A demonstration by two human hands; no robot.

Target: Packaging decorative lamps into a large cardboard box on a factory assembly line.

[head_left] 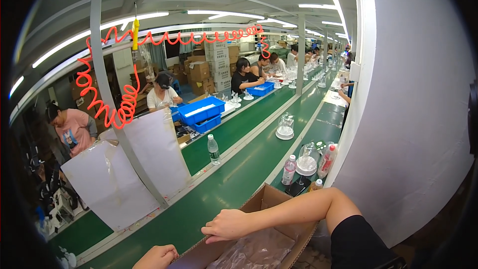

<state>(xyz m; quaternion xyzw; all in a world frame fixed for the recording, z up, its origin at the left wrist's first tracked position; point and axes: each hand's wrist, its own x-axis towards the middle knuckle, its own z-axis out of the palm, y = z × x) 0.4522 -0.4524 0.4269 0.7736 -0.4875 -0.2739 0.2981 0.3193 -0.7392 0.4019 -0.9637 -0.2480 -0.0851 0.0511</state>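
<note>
An open cardboard box [273, 197] stands at the bottom of the head view, against the near side of the green conveyor. Crumpled clear plastic film [256, 250] lies inside it. My right forearm crosses over the box, and my right hand [228, 225] is closed over its left wall, the thumb and fingers pinching the rim. Lower and further left, my left hand [156, 257] has its fingers curled at the same wall's near end. The lower part of the box is cut off by the frame.
A water bottle [213, 149] and a clear dome on a white base [285, 128] stand on the conveyor [234, 182]. Right of the box are a pink-labelled bottle [289, 170], a phone [298, 186] and another dome. Blue bins [201, 111] and several co-workers line the far side.
</note>
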